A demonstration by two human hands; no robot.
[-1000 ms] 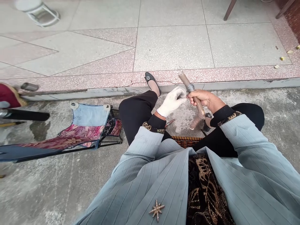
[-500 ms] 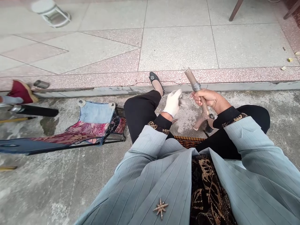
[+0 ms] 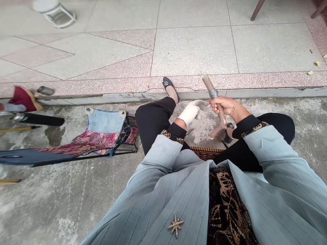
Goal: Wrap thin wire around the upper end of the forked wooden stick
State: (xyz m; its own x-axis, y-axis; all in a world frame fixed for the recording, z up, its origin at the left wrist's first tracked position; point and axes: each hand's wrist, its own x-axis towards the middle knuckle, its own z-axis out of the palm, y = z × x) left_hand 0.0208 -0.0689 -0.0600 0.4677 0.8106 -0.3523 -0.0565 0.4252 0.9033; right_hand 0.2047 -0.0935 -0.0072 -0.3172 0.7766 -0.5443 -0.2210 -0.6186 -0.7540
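A forked wooden branch (image 3: 221, 117) is gripped in my bare right hand (image 3: 224, 104), tilted with its thicker cut end up and away. Just above my fist, thin silvery wire (image 3: 213, 93) is wound in several turns round the wood. My left hand (image 3: 192, 110), in a whitish glove, is beside it on the left. Its fingers reach to my right fingertips and look pinched, partly blurred; whatever lies between them is too small to make out. The lower fork of the branch hangs between my knees.
A folding chair (image 3: 102, 141) with patterned fabric stands to the left. Beyond it are a red shoe (image 3: 24, 98) of another person, a dark cylinder (image 3: 42, 119) and a metal cup (image 3: 46, 90). A raised tiled step (image 3: 194, 51) runs ahead. Under me is a woven seat (image 3: 205, 153).
My left hand has moved right, from apart to right up at my right fingertips. My right hand keeps the branch almost where it was.
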